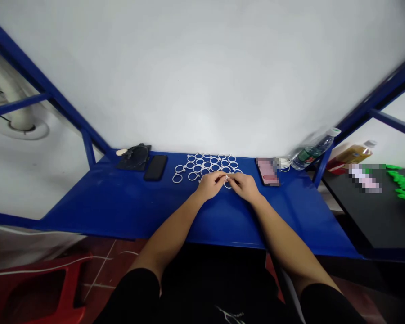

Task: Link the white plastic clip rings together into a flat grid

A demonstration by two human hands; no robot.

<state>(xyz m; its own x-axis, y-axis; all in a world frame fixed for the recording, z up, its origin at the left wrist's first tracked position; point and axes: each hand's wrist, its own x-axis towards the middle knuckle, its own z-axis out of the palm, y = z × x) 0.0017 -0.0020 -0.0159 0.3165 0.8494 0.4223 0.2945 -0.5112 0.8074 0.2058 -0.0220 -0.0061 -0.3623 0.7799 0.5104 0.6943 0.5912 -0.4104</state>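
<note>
My left hand (210, 185) and my right hand (245, 185) meet over the blue tabletop (121, 204), fingertips pinched together. Between them is a white ring (227, 185), its loop partly hidden by the fingers. A small white piece shows at the fingertips; its exact shape is too small to make out. Just beyond the hands lie several more white rings with little eyelets, spread in a loose patch. One ring (177, 178) lies at the left edge of that patch, and another (193, 176) is nearer my left hand.
Left of the rings lie a black phone (155, 168) and a dark crumpled item (137, 156). To the right are a phone with a lit screen (268, 172), a white cable (284, 164) and a leaning water bottle (313, 150). Blue metal posts (88, 148) frame the table against the wall.
</note>
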